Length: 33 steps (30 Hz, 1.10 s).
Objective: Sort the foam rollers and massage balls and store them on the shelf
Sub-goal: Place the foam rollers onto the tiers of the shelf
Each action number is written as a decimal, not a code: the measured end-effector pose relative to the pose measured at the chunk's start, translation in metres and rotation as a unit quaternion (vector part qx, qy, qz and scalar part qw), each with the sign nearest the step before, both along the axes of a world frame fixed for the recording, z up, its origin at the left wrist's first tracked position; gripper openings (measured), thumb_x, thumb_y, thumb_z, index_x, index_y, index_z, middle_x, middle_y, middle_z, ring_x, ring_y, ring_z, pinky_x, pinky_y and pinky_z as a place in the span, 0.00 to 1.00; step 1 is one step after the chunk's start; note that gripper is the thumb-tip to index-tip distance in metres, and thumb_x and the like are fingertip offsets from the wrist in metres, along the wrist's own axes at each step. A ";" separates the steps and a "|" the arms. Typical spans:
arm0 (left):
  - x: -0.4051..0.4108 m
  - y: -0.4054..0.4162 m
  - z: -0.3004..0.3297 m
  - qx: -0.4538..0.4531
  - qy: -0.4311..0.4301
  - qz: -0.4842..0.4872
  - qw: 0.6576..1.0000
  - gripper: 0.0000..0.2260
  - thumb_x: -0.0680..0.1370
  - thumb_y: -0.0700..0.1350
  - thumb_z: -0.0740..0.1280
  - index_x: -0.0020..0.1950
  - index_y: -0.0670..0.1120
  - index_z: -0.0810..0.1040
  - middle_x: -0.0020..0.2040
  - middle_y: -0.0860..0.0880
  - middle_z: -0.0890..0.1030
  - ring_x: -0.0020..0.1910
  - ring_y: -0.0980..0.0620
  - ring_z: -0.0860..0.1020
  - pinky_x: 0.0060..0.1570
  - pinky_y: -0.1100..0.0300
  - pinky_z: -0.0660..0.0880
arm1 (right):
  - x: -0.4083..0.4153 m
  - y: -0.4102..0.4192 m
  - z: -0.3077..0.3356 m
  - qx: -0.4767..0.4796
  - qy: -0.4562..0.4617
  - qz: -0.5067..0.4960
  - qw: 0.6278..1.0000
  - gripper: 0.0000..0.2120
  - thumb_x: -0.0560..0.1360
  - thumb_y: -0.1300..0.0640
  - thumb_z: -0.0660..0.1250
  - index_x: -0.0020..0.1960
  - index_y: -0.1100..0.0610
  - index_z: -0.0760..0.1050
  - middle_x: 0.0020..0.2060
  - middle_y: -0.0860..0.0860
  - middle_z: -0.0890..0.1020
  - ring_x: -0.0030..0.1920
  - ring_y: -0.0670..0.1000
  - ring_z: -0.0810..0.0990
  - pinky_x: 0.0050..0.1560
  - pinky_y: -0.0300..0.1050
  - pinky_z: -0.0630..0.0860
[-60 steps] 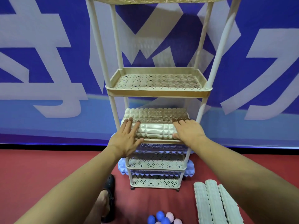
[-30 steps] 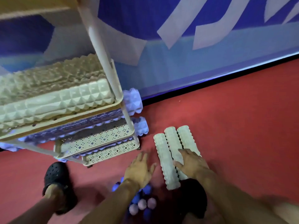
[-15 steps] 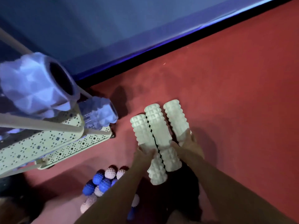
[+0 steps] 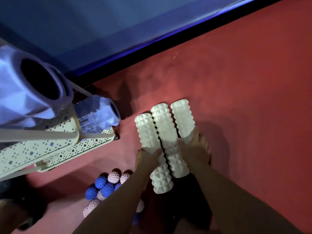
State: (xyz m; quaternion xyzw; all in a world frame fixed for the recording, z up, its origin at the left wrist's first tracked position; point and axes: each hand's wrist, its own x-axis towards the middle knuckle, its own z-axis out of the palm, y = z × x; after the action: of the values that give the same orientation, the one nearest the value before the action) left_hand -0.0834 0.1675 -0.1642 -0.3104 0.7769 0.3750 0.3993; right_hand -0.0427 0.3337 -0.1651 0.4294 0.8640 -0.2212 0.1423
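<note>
Three white knobbed foam rollers lie side by side on the red floor: the left roller (image 4: 148, 134), the middle roller (image 4: 168, 137) and the right roller (image 4: 183, 119). My left hand (image 4: 146, 157) grips the left roller from its outer side. My right hand (image 4: 196, 149) curls round the right roller's near end and presses against the middle one. A heap of blue and pink spiky massage balls (image 4: 104, 186) lies below left, partly hidden by my left forearm. The cream shelf (image 4: 55, 149) stands at left with lilac rollers (image 4: 99, 115) sticking out of its tiers.
A blue wall with a black skirting (image 4: 168, 46) runs along the back. Open red floor (image 4: 253, 115) stretches to the right. A dark shoe (image 4: 25, 213) sits at the lower left, and a dark shape lies under my arms.
I turned from the shelf down to the floor. Both hands left the shelved rollers, reached the three white rollers and closed in on them from either side.
</note>
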 end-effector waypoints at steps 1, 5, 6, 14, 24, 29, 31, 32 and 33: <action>0.000 -0.001 0.008 -0.005 0.006 -0.007 1.000 0.33 0.68 0.60 0.77 0.63 0.43 0.70 0.56 0.47 0.79 0.51 0.47 0.80 0.50 0.53 0.78 | -0.002 -0.003 0.002 0.010 0.026 0.016 0.999 0.40 0.72 0.34 0.65 0.75 0.58 0.68 0.58 0.61 0.78 0.56 0.64 0.79 0.54 0.58 0.76; -0.005 -0.014 0.045 0.000 0.044 -0.062 0.997 0.39 0.59 0.68 0.75 0.61 0.45 0.73 0.50 0.49 0.82 0.46 0.46 0.83 0.45 0.48 0.83 | -0.011 -0.005 0.029 -0.115 -0.012 0.021 0.993 0.35 0.77 0.36 0.64 0.76 0.53 0.61 0.70 0.57 0.68 0.70 0.61 0.68 0.67 0.58 0.70; -0.005 -0.018 0.060 0.007 0.052 -0.077 0.996 0.37 0.61 0.66 0.76 0.60 0.45 0.73 0.49 0.50 0.81 0.44 0.48 0.83 0.40 0.53 0.82 | -0.009 -0.001 0.036 -0.137 -0.035 0.028 0.990 0.33 0.77 0.36 0.64 0.75 0.51 0.61 0.70 0.56 0.66 0.71 0.60 0.67 0.68 0.58 0.69; -0.002 -0.073 0.124 -0.008 0.059 -0.171 0.984 0.37 0.57 0.70 0.73 0.59 0.50 0.73 0.49 0.50 0.83 0.45 0.48 0.84 0.48 0.49 0.82 | 0.013 0.015 0.036 -0.233 -0.049 -0.065 0.969 0.43 0.73 0.50 0.75 0.77 0.50 0.50 0.70 0.57 0.64 0.68 0.59 0.71 0.60 0.48 0.71; -0.001 -0.086 0.100 -0.015 0.075 -0.150 0.986 0.34 0.66 0.65 0.75 0.65 0.49 0.72 0.51 0.49 0.83 0.43 0.47 0.84 0.39 0.53 0.82 | 0.016 0.008 -0.002 -0.260 -0.114 -0.112 0.952 0.30 0.70 0.39 0.76 0.60 0.59 0.75 0.53 0.54 0.83 0.46 0.53 0.82 0.45 0.44 0.76; -0.006 -0.088 0.098 -0.019 0.075 -0.147 0.986 0.32 0.68 0.63 0.75 0.64 0.50 0.70 0.53 0.48 0.82 0.45 0.46 0.83 0.41 0.50 0.82 | 0.011 0.003 0.005 -0.314 -0.091 -0.148 0.933 0.12 0.73 0.51 0.76 0.43 0.59 0.78 0.34 0.53 0.82 0.25 0.45 0.78 0.24 0.35 0.72; -0.008 -0.088 0.108 -0.009 0.069 -0.137 0.988 0.29 0.68 0.61 0.76 0.61 0.50 0.69 0.50 0.48 0.83 0.42 0.47 0.84 0.36 0.53 0.81 | 0.005 0.004 0.019 -0.341 -0.073 -0.169 0.922 0.19 0.70 0.47 0.78 0.42 0.62 0.79 0.34 0.55 0.83 0.28 0.48 0.82 0.31 0.39 0.80; -0.008 -0.088 0.113 -0.001 0.064 -0.124 0.990 0.28 0.69 0.58 0.77 0.60 0.49 0.69 0.49 0.47 0.83 0.40 0.47 0.84 0.33 0.55 0.80 | 0.000 0.005 0.024 -0.345 -0.062 -0.164 0.922 0.24 0.67 0.42 0.78 0.45 0.64 0.79 0.38 0.56 0.85 0.34 0.52 0.85 0.38 0.45 0.83; -0.009 -0.088 0.119 0.013 0.059 -0.106 0.993 0.28 0.69 0.56 0.78 0.60 0.48 0.68 0.50 0.46 0.83 0.38 0.46 0.84 0.31 0.55 0.79 | -0.004 0.007 0.034 -0.348 -0.053 -0.155 0.923 0.28 0.66 0.39 0.78 0.47 0.63 0.79 0.41 0.56 0.85 0.38 0.54 0.84 0.39 0.48 0.82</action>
State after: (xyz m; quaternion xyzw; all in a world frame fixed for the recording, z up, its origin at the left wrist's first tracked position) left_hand -0.0921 0.0798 -0.0453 -0.1984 0.8226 0.3585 0.3943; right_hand -0.0471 0.3411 -0.1313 0.4923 0.6464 -0.5042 0.2925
